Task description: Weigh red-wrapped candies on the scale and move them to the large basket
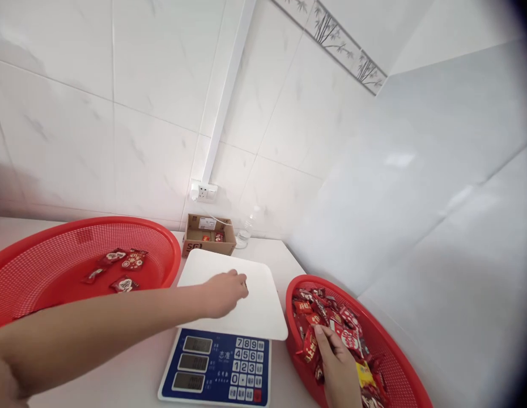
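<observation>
My left hand [223, 293] reaches across the white platform [263, 306] of an electronic scale, fingers curled into a loose fist over the plate; nothing shows in them. My right hand [338, 365] rests inside a red mesh basket [399, 362] at the lower right, fingers down among several red candy packets [327, 317], touching them. The scale's blue keypad and display panel [216, 365] faces me below the platform.
A larger red mesh basket [42, 255] at the left holds several red packets [123, 263]. A small open cardboard box [209, 235] and a clear plastic bottle [246, 231] stand against the tiled wall. A wall socket [204, 191] with a cable sits above the box.
</observation>
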### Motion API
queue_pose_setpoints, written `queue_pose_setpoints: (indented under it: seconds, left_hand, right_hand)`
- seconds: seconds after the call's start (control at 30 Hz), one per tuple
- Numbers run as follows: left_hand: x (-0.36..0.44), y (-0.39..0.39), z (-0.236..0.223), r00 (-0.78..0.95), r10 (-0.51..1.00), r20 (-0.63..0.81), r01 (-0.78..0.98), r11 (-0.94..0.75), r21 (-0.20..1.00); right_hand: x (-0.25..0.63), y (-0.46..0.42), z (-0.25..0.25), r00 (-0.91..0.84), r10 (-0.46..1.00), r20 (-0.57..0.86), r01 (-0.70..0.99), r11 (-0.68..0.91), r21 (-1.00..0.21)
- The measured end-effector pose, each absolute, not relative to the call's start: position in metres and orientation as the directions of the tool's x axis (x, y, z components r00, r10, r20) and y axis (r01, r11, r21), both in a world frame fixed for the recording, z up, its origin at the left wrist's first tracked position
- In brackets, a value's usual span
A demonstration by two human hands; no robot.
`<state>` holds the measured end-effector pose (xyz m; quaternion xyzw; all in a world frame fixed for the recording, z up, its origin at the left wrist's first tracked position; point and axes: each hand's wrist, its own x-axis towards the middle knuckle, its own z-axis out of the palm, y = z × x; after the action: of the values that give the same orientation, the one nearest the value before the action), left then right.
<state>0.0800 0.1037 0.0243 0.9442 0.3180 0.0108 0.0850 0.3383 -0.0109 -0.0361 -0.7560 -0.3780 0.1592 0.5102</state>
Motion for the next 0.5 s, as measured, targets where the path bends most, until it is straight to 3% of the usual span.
queue_pose_setpoints:
  seconds: [0.13, 0.27, 0.5]
  left_hand:
    - [0.001, 0.095, 0.047, 0.707, 0.706, 0.042, 0.690, -0.701, 0.179]
    - [-0.070, 0.064, 0.037, 0.529, 0.844, 0.088, 0.820, -0.535, 0.201]
    - [-0.105, 0.024, -0.023, 0.414, 0.908, -0.067, 0.893, -0.391, 0.225]
  right_hand:
    - [0.339, -0.012, -0.037, 0.667, 0.735, 0.120, 0.397, -0.214, -0.892]
    - [0.340, -0.013, -0.035, 0.682, 0.725, 0.092, 0.389, -0.253, -0.886]
    - [0.337, -0.012, -0.028, 0.696, 0.713, 0.085, 0.406, -0.293, -0.866]
